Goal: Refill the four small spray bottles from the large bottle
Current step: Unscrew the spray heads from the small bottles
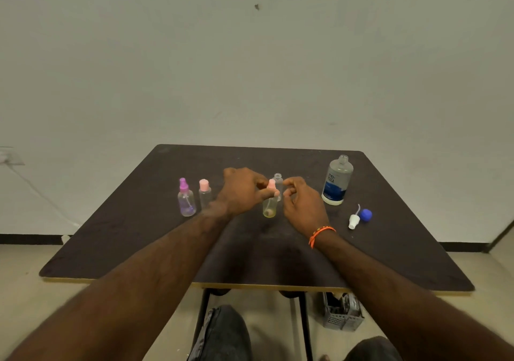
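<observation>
Both forearms reach mid-desk: left hand (244, 191) pinches pink pump cap (271, 184) atop upright yellowish spray bottle (269, 207), right hand (303, 206) loosely curled, empty, just right of it; uncapped large bottle (337, 181) toward far-right corner.

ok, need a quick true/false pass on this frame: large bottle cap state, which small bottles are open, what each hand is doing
1. The large bottle stands open with no cap. True.
2. Its blue cap lies on the table near a white nozzle. True.
3. The left hand rests flat on the table. False: it pinches the pink sprayer top of the yellowish spray bottle.
4. The purple-topped spray bottle is uncapped. False: its sprayer is on.
5. A clear small bottle behind the hands is open. True.
6. The right hand grips the large bottle. False: it is beside the yellowish bottle.
</observation>
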A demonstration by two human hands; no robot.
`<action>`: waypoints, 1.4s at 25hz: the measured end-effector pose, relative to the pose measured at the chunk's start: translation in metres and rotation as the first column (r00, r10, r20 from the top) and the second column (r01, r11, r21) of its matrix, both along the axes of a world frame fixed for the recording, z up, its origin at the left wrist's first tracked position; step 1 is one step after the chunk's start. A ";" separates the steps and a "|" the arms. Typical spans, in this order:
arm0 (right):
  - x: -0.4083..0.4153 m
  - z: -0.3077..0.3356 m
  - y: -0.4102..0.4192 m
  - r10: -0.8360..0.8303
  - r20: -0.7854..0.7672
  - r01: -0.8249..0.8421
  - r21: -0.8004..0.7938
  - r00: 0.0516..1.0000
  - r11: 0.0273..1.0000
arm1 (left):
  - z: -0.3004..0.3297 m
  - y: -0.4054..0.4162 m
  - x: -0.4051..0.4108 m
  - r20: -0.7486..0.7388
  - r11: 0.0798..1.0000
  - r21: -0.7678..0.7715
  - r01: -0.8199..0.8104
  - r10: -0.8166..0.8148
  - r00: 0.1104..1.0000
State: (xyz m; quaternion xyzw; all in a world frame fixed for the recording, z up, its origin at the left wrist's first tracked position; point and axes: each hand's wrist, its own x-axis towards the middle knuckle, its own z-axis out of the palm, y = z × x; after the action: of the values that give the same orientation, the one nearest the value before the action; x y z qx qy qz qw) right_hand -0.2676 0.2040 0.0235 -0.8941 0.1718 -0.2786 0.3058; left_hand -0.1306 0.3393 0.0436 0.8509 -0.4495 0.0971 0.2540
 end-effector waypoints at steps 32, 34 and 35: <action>-0.018 0.013 -0.029 0.119 -0.264 -0.150 -0.102 0.957 0.983 | -0.060 -0.046 -0.040 -0.270 0.997 0.073 0.033 -0.012 0.963; -0.021 0.019 -0.029 0.172 -0.319 -0.195 -0.040 0.932 0.980 | -0.059 -0.044 -0.040 -0.283 0.997 0.075 0.024 -0.002 0.959; -0.022 0.022 -0.028 0.197 -0.338 -0.211 -0.004 0.920 0.978 | -0.059 -0.044 -0.040 -0.277 0.997 0.076 0.020 0.002 0.961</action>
State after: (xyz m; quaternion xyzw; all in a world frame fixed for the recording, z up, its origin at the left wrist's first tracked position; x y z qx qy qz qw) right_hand -0.2895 0.1761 0.0455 -0.9474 0.1218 -0.0921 0.2814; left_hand -0.1711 0.2956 -0.0153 0.8633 -0.4170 -0.0417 0.2811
